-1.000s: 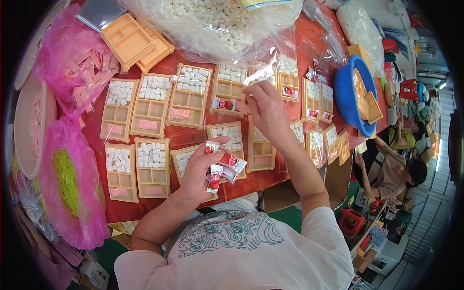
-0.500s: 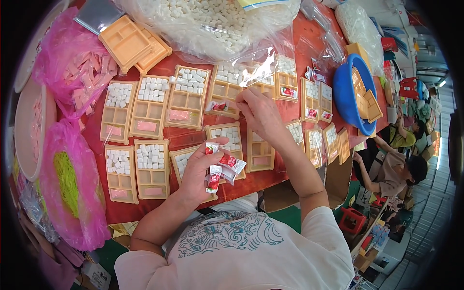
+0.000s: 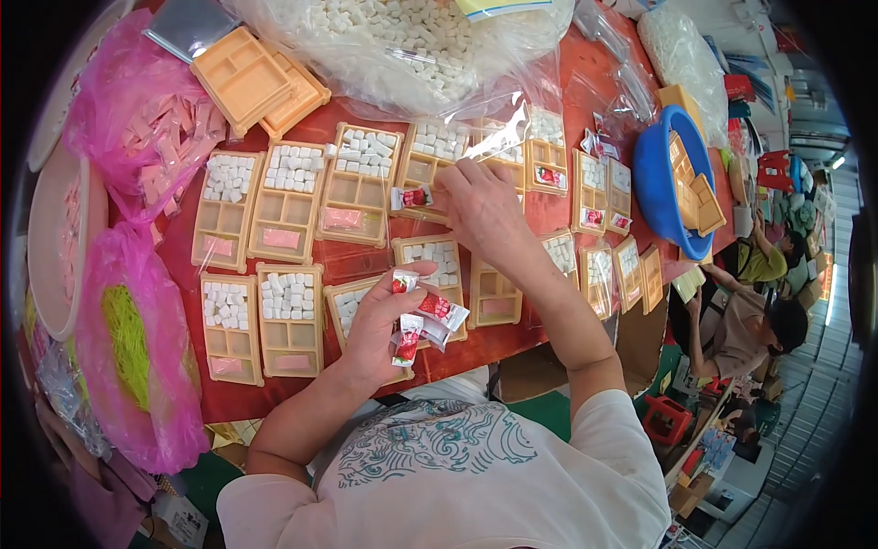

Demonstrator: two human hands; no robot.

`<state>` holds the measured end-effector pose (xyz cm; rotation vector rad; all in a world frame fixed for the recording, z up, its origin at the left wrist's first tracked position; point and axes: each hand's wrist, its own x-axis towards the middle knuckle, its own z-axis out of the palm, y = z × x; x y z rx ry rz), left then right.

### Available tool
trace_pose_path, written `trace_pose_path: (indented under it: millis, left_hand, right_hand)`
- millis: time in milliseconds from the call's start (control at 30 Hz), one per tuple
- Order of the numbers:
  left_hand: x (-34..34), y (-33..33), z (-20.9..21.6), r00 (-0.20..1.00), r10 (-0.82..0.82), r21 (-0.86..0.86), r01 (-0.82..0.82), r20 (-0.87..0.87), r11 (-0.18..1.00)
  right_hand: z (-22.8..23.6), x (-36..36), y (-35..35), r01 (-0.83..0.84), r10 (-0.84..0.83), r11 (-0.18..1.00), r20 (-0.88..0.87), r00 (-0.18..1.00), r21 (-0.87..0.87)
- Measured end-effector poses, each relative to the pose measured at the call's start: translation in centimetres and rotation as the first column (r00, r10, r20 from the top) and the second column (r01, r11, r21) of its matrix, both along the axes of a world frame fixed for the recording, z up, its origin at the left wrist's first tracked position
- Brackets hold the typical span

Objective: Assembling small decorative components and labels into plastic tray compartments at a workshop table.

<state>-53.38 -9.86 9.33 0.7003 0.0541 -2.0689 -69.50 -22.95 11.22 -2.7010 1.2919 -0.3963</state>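
Observation:
My left hand (image 3: pixel 369 331), low over the near row of trays, is closed around several small red-and-white sachets (image 3: pixel 440 309) that fan out from its fingers. Farther off, my right hand (image 3: pixel 485 207) pinches the right end of another red-and-white sachet (image 3: pixel 412 198) over a beige compartment tray (image 3: pixel 422 171) in the far row. White marshmallow-like cubes (image 3: pixel 437 140) fill that tray's large far section. Beneath my left hand lies a near-row tray (image 3: pixel 339 298), partly hidden. Pink packets (image 3: pixel 343 218) lie in the small sections of several trays.
A big clear bag of white cubes (image 3: pixel 412 64) lies at the back. Pink bags (image 3: pixel 137 352) and a pale tub (image 3: pixel 57 247) line the left side. Stacked trays (image 3: pixel 240 78) sit back left. A blue basin (image 3: pixel 655 174) with trays stands right; a co-worker (image 3: pixel 736 316) sits beyond.
My right hand has moved slightly left and grips the sachet, which has shifted from inside the far-row tray to over its left edge. My left hand stays nearly still.

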Motion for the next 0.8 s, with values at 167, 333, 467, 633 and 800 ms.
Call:
trace_pose_path:
  millis: [167,333,467,633,800]
  left_hand:
    - [0.1,0.1,-0.2,0.999,0.01,-0.029,-0.011,-0.052,1.0]
    - [-0.4,0.0,-0.3,1.0,0.007,-0.004,-0.007,-0.012,1.0]
    - [-0.1,0.1,-0.5,0.999,0.015,-0.012,-0.015,-0.028,1.0]
    - [0.2,0.0,-0.2,0.997,-0.01,-0.015,0.008,-0.08,1.0]
    - [0.3,0.3,0.1,0.992,0.0,0.027,0.003,-0.124,1.0]
  right_hand:
    - [0.4,1.6,0.1,-0.093,0.097,0.994,0.068,0.993,-0.056]
    - [-0.3,1.9,-0.4,-0.106,0.104,0.994,-0.046,0.993,-0.037]
    - [1.3,1.0,-0.2,-0.049,0.05,0.999,0.036,0.998,-0.024]
    - [1.0,0.0,0.5,-0.046,0.043,0.997,-0.062,0.997,-0.055]
    - [1.2,0.1,1.6,-0.095,0.094,0.995,0.1,0.99,-0.002]
